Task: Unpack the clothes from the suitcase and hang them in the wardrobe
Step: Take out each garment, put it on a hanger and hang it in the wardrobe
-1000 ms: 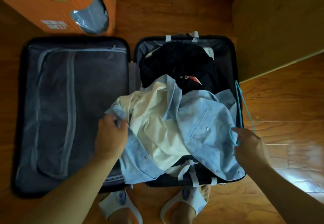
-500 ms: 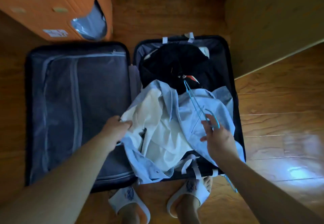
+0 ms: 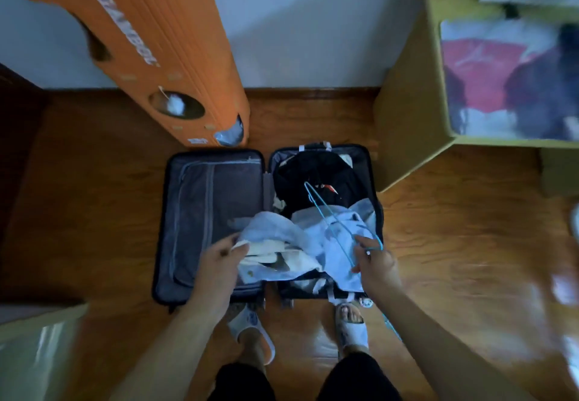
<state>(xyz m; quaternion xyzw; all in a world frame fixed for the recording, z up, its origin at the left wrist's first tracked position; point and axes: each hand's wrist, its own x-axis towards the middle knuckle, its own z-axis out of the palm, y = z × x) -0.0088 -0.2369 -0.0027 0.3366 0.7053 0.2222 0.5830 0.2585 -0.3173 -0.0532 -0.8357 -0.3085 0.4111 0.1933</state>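
- Since half a second ago the view has pulled up and back: wall, wardrobe shelves and more floor now show, and the hands sit lower in the frame with the shirt bunched tighter between them.
- Left hand (image 3: 219, 256): fingers curled, gripping the left edge of the light blue shirt (image 3: 316, 244) over the middle hinge of the suitcase (image 3: 216, 222).
- Right hand (image 3: 374, 262): fingers pinched on the hook end of a thin blue hanger (image 3: 332, 218); the hanger's long side slants up and left across the shirt toward the dark clothes.
- Shirt: crumpled, cream lining exposed near the left hand, lying across the near part of the right half of the case and spilling onto the left half.
- Black clothes (image 3: 316, 181): packed in the far end of the right half, beyond the shirt.
- Suitcase: lies open flat on the wooden floor (image 3: 454, 244); the left half shows only its zipped grey liner.
- Feet in white slippers (image 3: 351, 328) stand just at the near edge of the case.
- Orange suitcase (image 3: 175, 65) stands upright just beyond the left half.
- Wardrobe (image 3: 416, 112): at right, beside the case, its shelf holding blurred folded items.
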